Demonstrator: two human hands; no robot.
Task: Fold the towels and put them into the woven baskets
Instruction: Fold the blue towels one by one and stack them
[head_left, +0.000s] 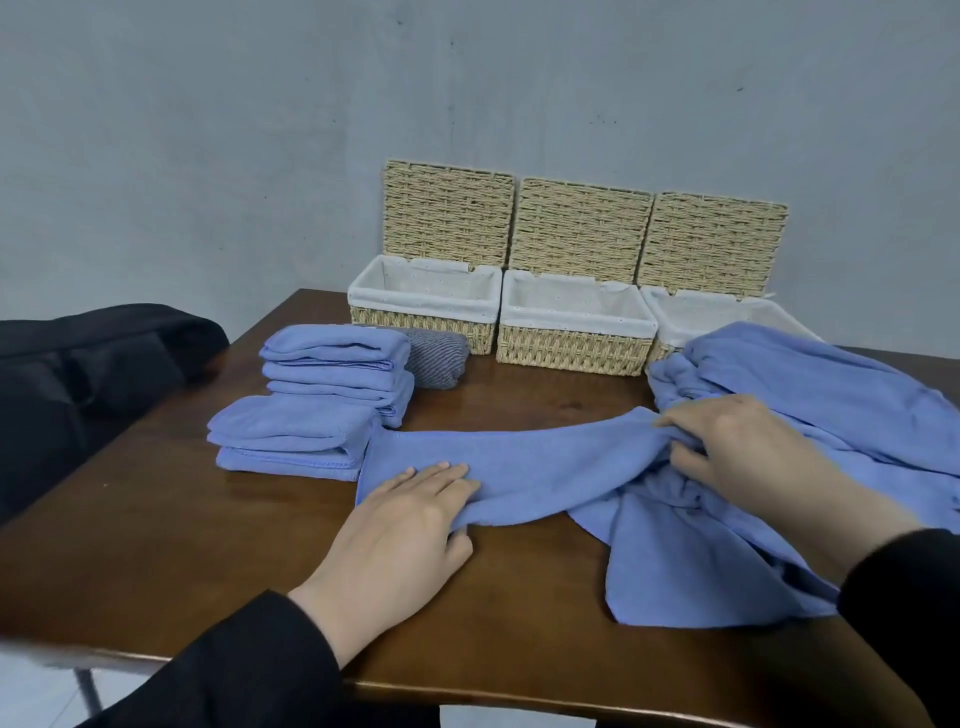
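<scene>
Head view shows our left hand (410, 525) lying on the near left end of a long, partly folded blue microfibre towel (545, 467) stretched across the middle of the dark brown wooden table (182, 545); its fingers (436, 475) are straight and close together on top, the thumb tucked at the towel's near edge. Our right hand (737, 447) bunches the towel's right end, fingers curled into the cloth. Beyond it, toward the right edge, lies a heap of loose blue towels (831, 384). Near the left edge sit two stacks of folded blue towels (322, 400), with a folded grey striped cloth (434, 361) just behind them. Along the far edge stand three woven straw baskets with white liners (571, 332), lids upright. A black bag (93, 358) rests off the left edge.
</scene>
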